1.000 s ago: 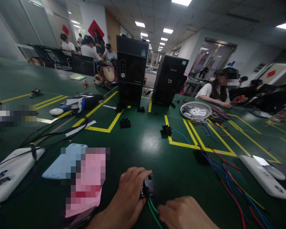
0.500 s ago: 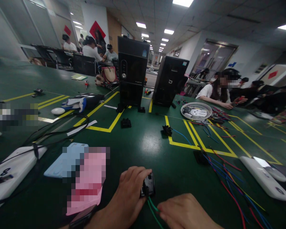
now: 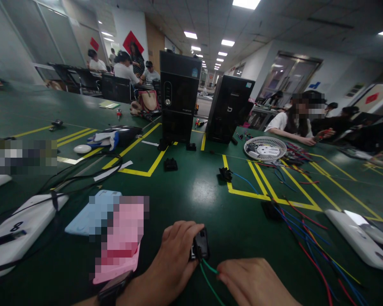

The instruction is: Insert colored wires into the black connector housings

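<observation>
My left hand (image 3: 180, 248) is closed over a small black plastic housing (image 3: 204, 244), its fingers across the top and left side. The housing rests near the front of the green table. Two green wires (image 3: 209, 282) come out of its near end. Between the fingertips of my right hand (image 3: 253, 280) one of these wires is pinched, while the other runs loose below toward the front edge. Part of the housing is hidden under my left fingers, so its kind is unclear.
Blue and pink pouches (image 3: 124, 238) lie left, beside a white power bank (image 3: 25, 225) with black cables. Red, blue and yellow wires (image 3: 309, 242) spread right. Two black computer towers (image 3: 180, 97) stand behind. A white basket (image 3: 264, 148) sits before a seated person (image 3: 295, 119).
My right hand has drawn slightly right, and the pinched green wire now stands farther from the other one. My left hand keeps its hold on the housing. The view has shifted a little.
</observation>
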The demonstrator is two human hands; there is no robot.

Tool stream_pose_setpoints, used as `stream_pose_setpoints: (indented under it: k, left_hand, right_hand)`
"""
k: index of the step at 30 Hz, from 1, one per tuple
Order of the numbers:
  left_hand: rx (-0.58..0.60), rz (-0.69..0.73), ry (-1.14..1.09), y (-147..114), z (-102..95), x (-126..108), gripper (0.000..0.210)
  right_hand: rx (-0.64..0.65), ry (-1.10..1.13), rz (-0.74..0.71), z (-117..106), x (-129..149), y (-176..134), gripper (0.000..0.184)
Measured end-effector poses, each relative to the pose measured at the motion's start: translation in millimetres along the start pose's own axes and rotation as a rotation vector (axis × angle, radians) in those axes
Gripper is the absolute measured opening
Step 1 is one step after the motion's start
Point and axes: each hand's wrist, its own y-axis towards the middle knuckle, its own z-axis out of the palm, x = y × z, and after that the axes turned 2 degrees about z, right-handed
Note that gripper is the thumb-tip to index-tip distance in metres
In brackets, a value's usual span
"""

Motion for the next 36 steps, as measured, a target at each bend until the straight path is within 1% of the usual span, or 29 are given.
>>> stream_pose_setpoints:
  k: [2,4,7,9,13,15,17,19,22,24,26,28,31,33,36]
  left_hand:
    - [-0.013,-0.004,0.0,0,-0.2,0,0.075]
    - [-0.016,-0.012,0.004,0,-0.7,0,0.077]
    - [-0.019,-0.012,0.015,0,-0.9,1,0.078]
    - [-0.025,-0.013,0.015,0,-0.3,1,0.078]
    - [-0.033,-0.025,0.003,2,1.1,2,0.075]
    - [-0.032,-0.025,-0.007,2,1.6,2,0.075]
    - [-0.031,-0.017,-0.013,2,2.1,1,0.077]
    - [-0.035,-0.008,-0.013,1,2.6,1,0.077]
    - [-0.039,-0.01,-0.002,0,2.4,0,0.078]
    - [-0.041,-0.005,0.002,0,1.5,0,0.078]
    - [-0.038,0.003,-0.005,1,0.4,0,0.078]
    - [-0.039,0.001,-0.02,1,-0.4,0,0.078]
    - [-0.044,-0.016,-0.037,1,-1.1,-1,0.076]
    - [-0.044,-0.019,-0.041,1,-1.2,-2,0.076]
    - [-0.053,-0.016,-0.038,1,-0.8,-2,0.076]
  right_hand:
    - [-0.04,0.012,-0.034,6,2,1,0.028]
    - [-0.047,-0.026,-0.105,13,3,3,0.027]
    - [0.011,-0.147,-0.168,20,2,5,0.012]
    - [0.069,-0.208,-0.139,20,0,5,0.006]
    - [0.179,-0.201,-0.028,5,0,4,0.01]
    - [0.198,-0.154,0.03,-4,2,4,0.012]
    - [0.188,-0.089,0.066,-10,4,5,0.015]
    - [0.182,-0.03,0.072,-11,6,7,0.017]
    - [0.253,0.007,0.004,-7,8,11,0.017]
    - [0.318,-0.026,-0.019,-5,9,12,0.016]
    - [0.353,-0.079,0.019,-6,10,12,0.016]
    - [0.339,-0.132,0.065,-11,10,10,0.017]
    - [0.272,-0.169,0.064,-18,10,5,0.016]
    - [0.224,-0.11,0.088,-21,9,2,0.016]
    - [0.161,0.048,0.108,-21,10,1,0.023]
